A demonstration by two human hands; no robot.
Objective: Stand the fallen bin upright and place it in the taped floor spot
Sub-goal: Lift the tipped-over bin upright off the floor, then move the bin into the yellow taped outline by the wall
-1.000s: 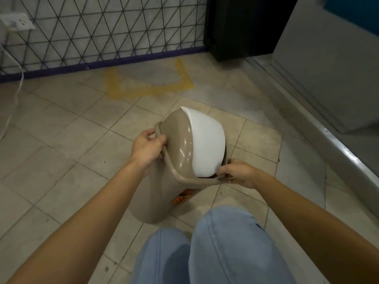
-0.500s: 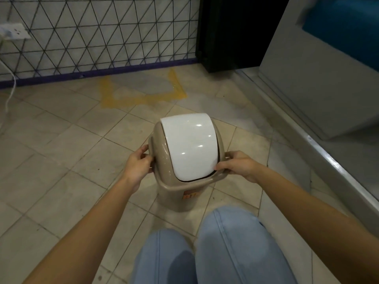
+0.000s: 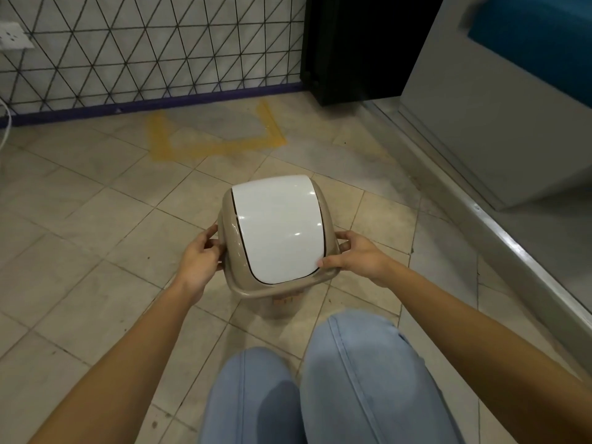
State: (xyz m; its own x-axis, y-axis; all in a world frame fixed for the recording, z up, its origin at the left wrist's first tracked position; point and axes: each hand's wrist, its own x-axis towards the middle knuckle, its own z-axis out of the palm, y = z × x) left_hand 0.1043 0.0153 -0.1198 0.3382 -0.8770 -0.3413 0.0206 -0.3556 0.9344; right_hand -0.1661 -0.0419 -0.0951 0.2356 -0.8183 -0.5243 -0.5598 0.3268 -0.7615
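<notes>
A small beige bin (image 3: 234, 241) with a white swing lid (image 3: 278, 229) stands upright on the tiled floor in front of my knees. My left hand (image 3: 200, 262) grips its left rim and my right hand (image 3: 358, 259) grips its right rim, thumb on the lid's edge. The taped spot (image 3: 217, 147), a worn yellow U-shaped outline, lies on the floor beyond the bin, close to the wall. The bin is well short of the tape.
A wall with a black triangle grid and purple skirting (image 3: 153, 102) runs behind the tape. A black cabinet (image 3: 362, 46) stands at the back right. A raised metal sill (image 3: 499, 232) and grey panel line the right side. A white socket (image 3: 12, 35) with cable is far left.
The bin went from tilted on its side to upright, lid facing up. Both hands stayed on its rim, and the bin shifted slightly forward toward the tape.
</notes>
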